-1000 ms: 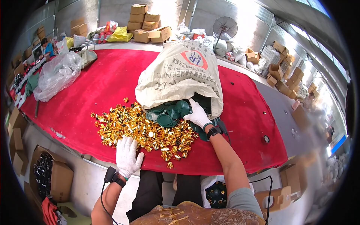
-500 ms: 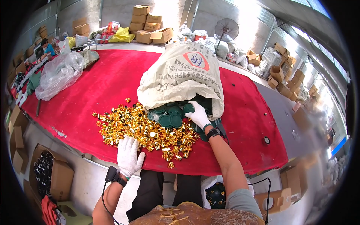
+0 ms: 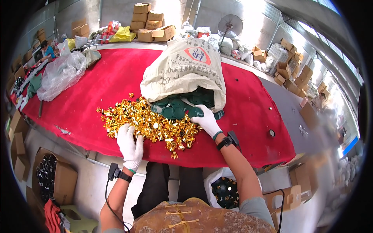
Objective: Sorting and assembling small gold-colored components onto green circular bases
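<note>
A large cream woven sack (image 3: pixel 182 73) lies on the red-covered table with its mouth toward me, and dark green round discs (image 3: pixel 176 110) spill out of it. My right hand (image 3: pixel 208 121), in a white knit glove, is at the sack's mouth, its thumb and fingers closed on a green disc (image 3: pixel 196 112). Left of the discs spreads a heap of shiny gold pieces (image 3: pixel 155 124), small and cup-like. At that heap's near left edge rests my left hand (image 3: pixel 130 146), also gloved, fingers stretched out over the gold pieces and thumb apart. Its fingertips partly cover some pieces.
Crumpled clear plastic (image 3: pixel 64 75) covers the table's left end, with a person (image 3: pixel 48 50) beyond. Below the table edge stand a carton of black parts (image 3: pixel 58 174) and a white bag of green discs (image 3: pixel 225 192). A small round part (image 3: pixel 271 133) lies at right.
My left hand has moved up and slightly left onto the gold heap's edge. My right hand has drawn slightly nearer and right, still with a green disc. The view has shifted a little.
</note>
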